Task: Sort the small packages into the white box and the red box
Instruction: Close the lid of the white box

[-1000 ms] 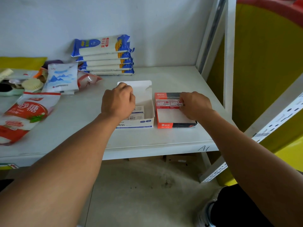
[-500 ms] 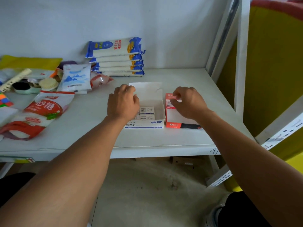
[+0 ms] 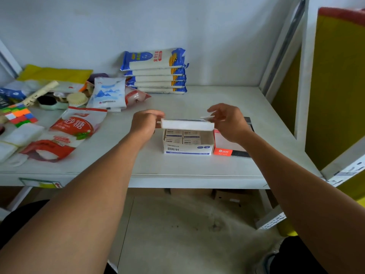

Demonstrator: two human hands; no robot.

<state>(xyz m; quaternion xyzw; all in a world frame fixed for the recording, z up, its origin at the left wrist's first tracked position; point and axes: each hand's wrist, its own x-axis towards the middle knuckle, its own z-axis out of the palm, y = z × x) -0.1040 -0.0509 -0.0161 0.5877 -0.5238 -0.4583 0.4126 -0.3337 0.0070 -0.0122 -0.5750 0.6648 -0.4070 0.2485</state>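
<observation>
Our left hand [image 3: 146, 123] and right hand [image 3: 231, 124] pinch the lid [image 3: 187, 124] by its ends, its length spanning our fingers [image 3: 158, 114], the white box [image 3: 187, 149] just beneath.

The white box [image 3: 187, 150] sits on the worktop [image 3: 197, 171], its lid [image 3: 187, 125] tipped forward over the open top. Four small packages [image 3: 182, 137], white with blue print, show inside. The red box [image 3: 225, 151] stands just beside it at 3 o'clock.
</observation>
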